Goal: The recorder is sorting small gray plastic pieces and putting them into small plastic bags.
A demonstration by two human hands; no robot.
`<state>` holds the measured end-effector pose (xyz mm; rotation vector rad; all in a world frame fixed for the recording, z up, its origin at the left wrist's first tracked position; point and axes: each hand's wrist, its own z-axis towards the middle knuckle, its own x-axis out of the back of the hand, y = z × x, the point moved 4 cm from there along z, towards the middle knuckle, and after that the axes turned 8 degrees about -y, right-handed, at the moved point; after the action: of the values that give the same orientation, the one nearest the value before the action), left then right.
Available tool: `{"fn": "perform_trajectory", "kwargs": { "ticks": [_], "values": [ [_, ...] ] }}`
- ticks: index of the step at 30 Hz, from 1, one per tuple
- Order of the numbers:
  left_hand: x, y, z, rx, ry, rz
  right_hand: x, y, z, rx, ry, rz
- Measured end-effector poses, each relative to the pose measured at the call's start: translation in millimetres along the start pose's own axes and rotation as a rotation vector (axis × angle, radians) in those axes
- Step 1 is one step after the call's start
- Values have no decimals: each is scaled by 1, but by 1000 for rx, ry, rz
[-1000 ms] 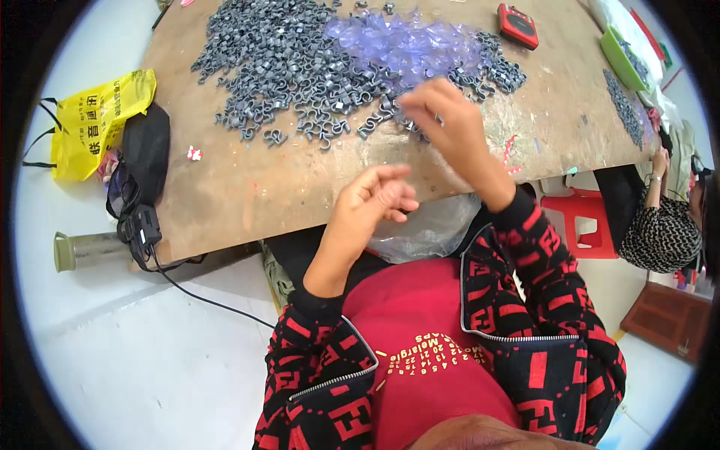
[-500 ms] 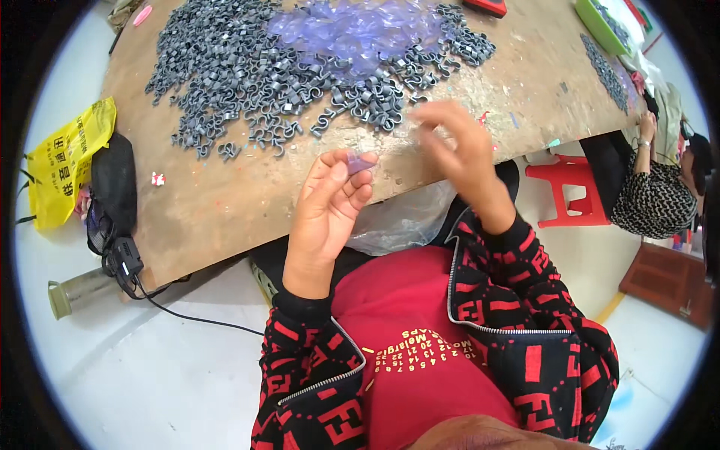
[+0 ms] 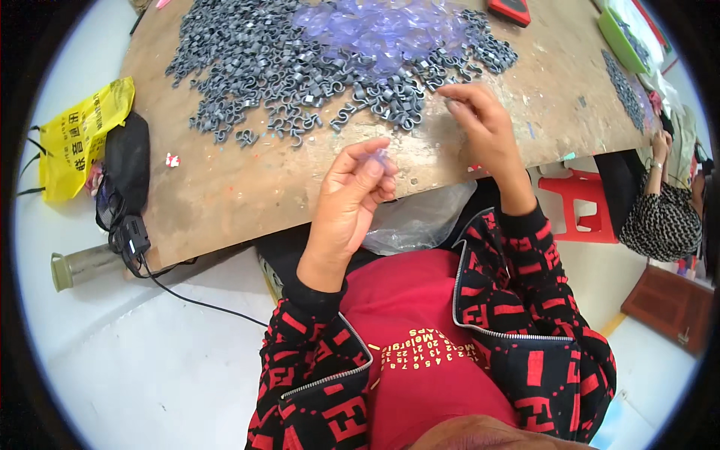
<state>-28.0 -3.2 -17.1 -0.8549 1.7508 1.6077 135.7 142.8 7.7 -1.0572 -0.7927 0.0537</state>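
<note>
My left hand (image 3: 352, 199) pinches a small clear purple plastic piece (image 3: 380, 157) between thumb and fingers, above the near edge of the table. To its right, my right hand (image 3: 487, 131) is closed at the fingertips on a small grey clip (image 3: 451, 103), mostly covered by the fingers. Beyond both hands lies a wide heap of grey curved plastic clips (image 3: 247, 71). A pile of clear purple plastic pieces (image 3: 382, 34) rests on top of that heap, toward the far side.
The worn wooden table (image 3: 217, 187) spans the view. A yellow bag (image 3: 86, 142) and a black bag (image 3: 127, 165) hang at its left end, by a cable. At right are a red stool (image 3: 577, 202), a seated person (image 3: 664, 214) and a green basin (image 3: 626, 41).
My right hand, blurred before, has closed its fingertips beside the clip heap. My left hand still holds the purple piece, now turned. The whole view has shifted slightly.
</note>
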Motion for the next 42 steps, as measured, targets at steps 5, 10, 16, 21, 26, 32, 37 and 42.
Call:
{"fn": "perform_trajectory", "kwargs": {
  "ticks": [5, 10, 16, 21, 26, 32, 37, 42],
  "values": [
    [-14, -1, 6, 19, -8, 175, -20, -51, -26, -91, -198, 575],
    [-13, 2, 7, -39, 12, 291, -31, -56, -34, -79, -253, 659],
    [-22, 5, 6, -103, 3, 319, -29, -64, -36, -133, -174, 741],
    [-21, 9, 2, -291, 38, 718, -37, -67, -37, -162, -173, 809],
    [-25, 20, -2, -262, 31, 859, -39, -68, -39, -117, -203, 803],
    [-19, 12, -1, -125, 55, 478, -36, -73, -41, -96, -211, 960],
    [-16, 14, 1, -199, -18, 731, -35, -68, -43, -109, -219, 929],
    [-15, 9, 2, -89, -4, 257, -28, -66, -38, -63, -101, 818]
  ]
}}
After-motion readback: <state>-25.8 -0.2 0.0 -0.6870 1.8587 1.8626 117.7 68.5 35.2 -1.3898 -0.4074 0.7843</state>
